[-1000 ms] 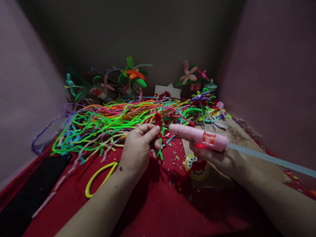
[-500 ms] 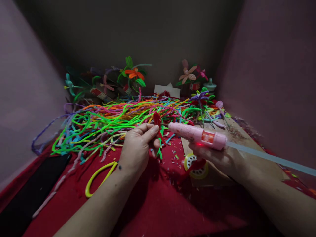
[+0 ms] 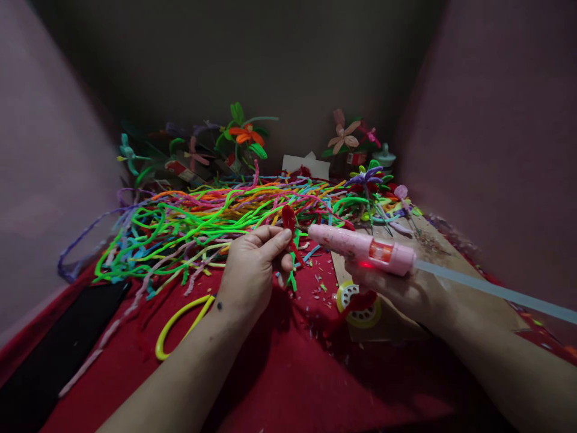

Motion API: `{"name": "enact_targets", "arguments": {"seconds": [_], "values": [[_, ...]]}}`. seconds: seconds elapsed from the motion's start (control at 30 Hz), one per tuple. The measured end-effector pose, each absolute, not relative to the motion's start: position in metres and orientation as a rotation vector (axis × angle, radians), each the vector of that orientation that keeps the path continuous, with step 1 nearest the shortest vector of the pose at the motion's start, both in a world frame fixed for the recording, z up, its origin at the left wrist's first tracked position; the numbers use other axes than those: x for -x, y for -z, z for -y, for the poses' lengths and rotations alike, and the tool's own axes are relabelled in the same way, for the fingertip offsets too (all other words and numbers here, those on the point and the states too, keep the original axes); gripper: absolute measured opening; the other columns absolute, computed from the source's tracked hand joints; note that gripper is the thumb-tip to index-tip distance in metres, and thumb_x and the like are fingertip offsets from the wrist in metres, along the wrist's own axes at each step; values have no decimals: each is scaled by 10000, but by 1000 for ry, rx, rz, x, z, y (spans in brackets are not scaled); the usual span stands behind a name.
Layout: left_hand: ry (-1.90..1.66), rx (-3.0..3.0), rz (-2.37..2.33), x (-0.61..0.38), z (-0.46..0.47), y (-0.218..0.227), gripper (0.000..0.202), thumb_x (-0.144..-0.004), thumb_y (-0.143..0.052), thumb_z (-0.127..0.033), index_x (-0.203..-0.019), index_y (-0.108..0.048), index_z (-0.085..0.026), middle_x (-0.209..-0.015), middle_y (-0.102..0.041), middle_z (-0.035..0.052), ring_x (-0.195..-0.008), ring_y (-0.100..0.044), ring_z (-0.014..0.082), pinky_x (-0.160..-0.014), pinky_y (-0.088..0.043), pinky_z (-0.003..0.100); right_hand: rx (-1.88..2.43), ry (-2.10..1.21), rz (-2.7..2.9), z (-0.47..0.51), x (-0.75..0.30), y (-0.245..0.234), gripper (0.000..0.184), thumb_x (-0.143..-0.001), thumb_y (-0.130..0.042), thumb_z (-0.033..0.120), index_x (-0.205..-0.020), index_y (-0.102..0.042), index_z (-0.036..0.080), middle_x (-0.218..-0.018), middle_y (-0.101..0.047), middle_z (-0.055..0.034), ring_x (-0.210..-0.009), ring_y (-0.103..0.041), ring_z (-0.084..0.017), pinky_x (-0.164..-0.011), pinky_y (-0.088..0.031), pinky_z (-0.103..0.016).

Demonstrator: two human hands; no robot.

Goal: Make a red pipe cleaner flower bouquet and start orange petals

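Note:
Between thumb and fingers, my left hand (image 3: 256, 264) pinches a red pipe cleaner petal (image 3: 288, 218), its looped tip pointing up. A red tail and green strands show just below the fingertips; whether the green ones belong to the petal I cannot tell. My right hand (image 3: 396, 288) is wrapped round a pink hot glue gun (image 3: 360, 248) with a glowing red light and a pale glue stick (image 3: 491, 290) out of its back. The nozzle points left at the petal, a small gap apart from it. Under the right hand lies a yellow and white round object (image 3: 358, 307) with holes.
A heap of coloured pipe cleaners (image 3: 193, 216) spreads across the red cloth (image 3: 288, 373). Finished pipe cleaner flowers (image 3: 247, 133) stand behind it. At left are a black flat object (image 3: 67, 337) and a yellow handle loop (image 3: 169, 328). A brown board (image 3: 469, 294) lies at right.
The petal and my left fingertips have shifted very slightly to the right. The glue gun stays almost in place.

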State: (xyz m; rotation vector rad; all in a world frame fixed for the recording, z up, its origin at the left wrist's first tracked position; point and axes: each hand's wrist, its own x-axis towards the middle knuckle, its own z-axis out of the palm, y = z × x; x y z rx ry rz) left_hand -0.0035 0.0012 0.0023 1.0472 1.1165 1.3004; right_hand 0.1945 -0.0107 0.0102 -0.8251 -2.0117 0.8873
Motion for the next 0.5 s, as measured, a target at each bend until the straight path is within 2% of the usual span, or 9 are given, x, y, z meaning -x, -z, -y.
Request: {"name": "enact_targets", "arguments": {"seconds": [0.23, 0.4, 0.5], "values": [[-1349, -997, -1088, 5, -3, -4, 129, -754, -630, -245, -697, -561, -154, -411, -513, -49, -324, -415, 63, -336, -337, 158, 967, -887, 1971, 11, -197, -11, 469, -879, -472, 319, -1343, -475, 249, -1181, -638, -46, -899, -646, -232, -756, -539, -343], [-1290, -948, -1048, 6, -6, -3, 150, -744, -637, -258, -686, -539, -161, -407, -491, -56, -304, -390, 62, -315, -307, 164, 970, -960, 1865, 10, -203, -16, 520, -860, -490, 296, -1374, -428, 246, -1249, -576, -62, -784, -612, -185, -586, -505, -275], [-1259, -924, -1023, 6, -6, -1, 167, -728, -656, -272, -693, -531, -166, -403, -482, -60, -301, -380, 62, -307, -294, 162, 1082, -914, 1844, 12, -213, -15, 521, -854, -504, 313, -1368, -436, 262, -1094, -638, -64, -615, -536, -136, -499, -461, -249]]}}
